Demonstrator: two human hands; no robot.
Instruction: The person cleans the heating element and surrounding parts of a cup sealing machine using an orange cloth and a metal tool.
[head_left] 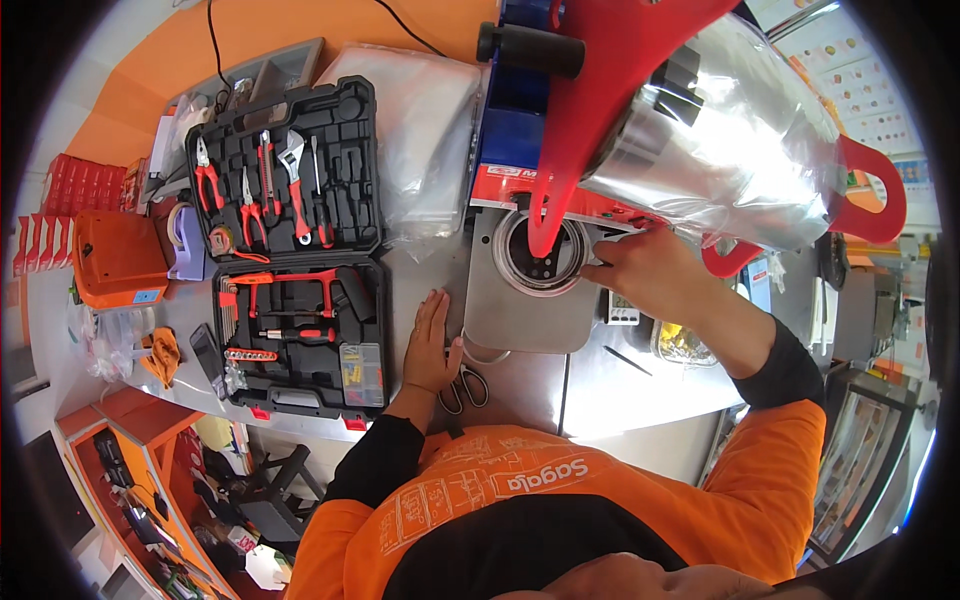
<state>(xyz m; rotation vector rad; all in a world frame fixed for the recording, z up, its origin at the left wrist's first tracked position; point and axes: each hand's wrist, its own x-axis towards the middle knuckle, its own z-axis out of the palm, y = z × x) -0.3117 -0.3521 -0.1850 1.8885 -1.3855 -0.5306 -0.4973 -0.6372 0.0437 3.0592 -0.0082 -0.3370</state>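
My left hand (428,345) lies flat on the metal table beside an open tool case, its fingers stretched out and holding nothing. A pair of scissors (464,392) is just right of its wrist. Ahead stands a blue and red machine that looks like a cup sealer (510,135), with a large roll of clear film (735,125) and a long red curved part (590,110). A round metal ring (503,262) sits on its grey base plate (530,325). My right hand (655,268) is at the machine's red front edge, fingers curled; what they grip is hidden.
The black tool case (365,225) holds pliers, an adjustable wrench and other red-handled tools. Behind it lie clear plastic bags (430,125). A small white device (622,310), a thin black stick (627,361) and a clear container (680,342) are at right. An orange box (120,255) stands far left.
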